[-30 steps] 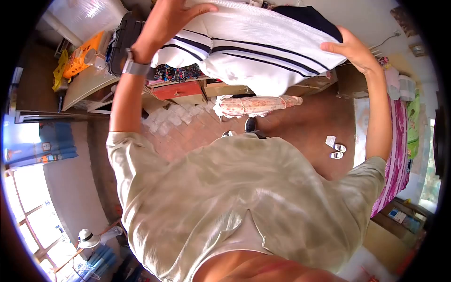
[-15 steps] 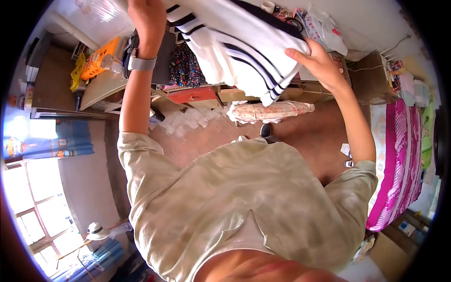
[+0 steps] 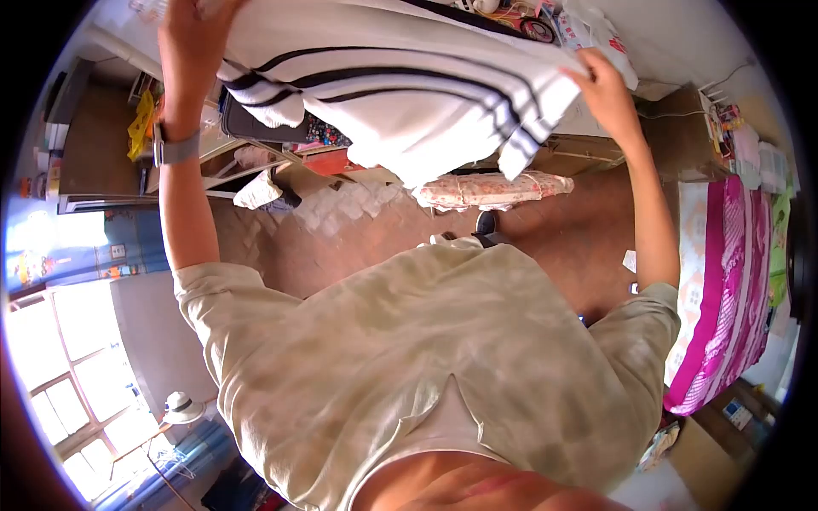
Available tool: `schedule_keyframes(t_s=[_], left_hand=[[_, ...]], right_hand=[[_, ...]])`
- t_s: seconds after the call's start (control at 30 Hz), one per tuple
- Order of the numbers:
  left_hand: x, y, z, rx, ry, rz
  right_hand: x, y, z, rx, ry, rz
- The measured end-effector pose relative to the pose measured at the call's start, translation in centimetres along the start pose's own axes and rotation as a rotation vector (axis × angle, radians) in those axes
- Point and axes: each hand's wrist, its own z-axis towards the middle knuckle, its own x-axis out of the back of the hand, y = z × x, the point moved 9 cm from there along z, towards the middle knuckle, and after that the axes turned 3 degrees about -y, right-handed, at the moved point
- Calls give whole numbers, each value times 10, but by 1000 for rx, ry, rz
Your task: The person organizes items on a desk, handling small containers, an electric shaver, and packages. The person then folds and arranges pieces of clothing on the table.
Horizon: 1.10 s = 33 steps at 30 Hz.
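A white garment with black stripes point(image 3: 383, 94) is stretched between my raised hands at the top of the head view; whether it is a sweater or another top I cannot tell. My left hand point(image 3: 192, 38), above a wrist with a grey-banded watch point(image 3: 177, 150), grips its left end, and the fingers are partly cut off by the frame's edge. At the other end, my right hand point(image 3: 607, 95) pinches the cloth's edge between thumb and fingers. The lower hem hangs loose over the dresser front.
Behind the cloth stands a cluttered dresser with a red drawer point(image 3: 328, 162). Below it lies a floral padded board point(image 3: 490, 191), probably an ironing board. A bed with a magenta striped cover point(image 3: 724, 298) is on the right, a window point(image 3: 72, 366) on the left.
My left hand has moved left and my right hand slightly right, so the garment is spread wider and more of its stripes show.
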Motion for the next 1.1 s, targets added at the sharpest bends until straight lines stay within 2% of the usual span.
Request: schedule_keyframes(t_s=[0.03,0.07,0.1,0.13,0.17,0.27,0.3,0.33,0.37,0.43,0.57,0.63,0.7,0.77,0.83,0.9,0.97,1.03,1.07,1.1], left_hand=[[2,-7,-12,128,-48,32],[4,1,-21,175,-97,77],[5,9,-29,222,-148,120],[3,17,-34,166,-193,84],[0,10,-45,335,-324,124],[-3,-5,-71,302,-337,91],[-3,-6,-79,299,-335,81],[-4,2,-84,189,-308,116],[-9,-1,-93,268,-360,91],[-17,-6,-115,407,-464,-61],[-24,-1,-158,617,-600,-417],[-42,-4,-163,712,-712,-435],[-64,-21,-156,760,-664,-337],[-90,-42,-134,678,-608,-227],[-123,-64,-115,631,-510,-143],[-145,-84,-101,498,-415,18],[-152,-105,-85,451,-336,98],[-145,-115,-53,352,-232,220],[-140,-120,-35,306,-169,233],[-133,-122,-18,262,-106,245]], right_hand=[[16,11,-3,-23,154,56],[25,26,-4,-59,194,133],[36,11,-7,11,231,272],[43,8,-10,14,215,236],[50,5,-13,15,197,200],[65,-23,-28,25,152,32],[68,-38,-30,87,128,-27],[62,-33,-32,-23,7,9],[57,-25,-38,-135,-113,43],[50,-22,-52,-188,-305,102],[49,-24,-74,-146,-483,169],[45,-21,-56,-160,-532,198],[35,5,-31,-114,-501,172],[22,34,4,29,-330,137],[-3,89,33,-194,-260,191],[-13,114,67,-211,-113,166],[-9,126,101,-201,-107,131],[31,108,135,62,184,-119],[43,103,147,67,181,-120],[64,93,159,88,270,-156]])
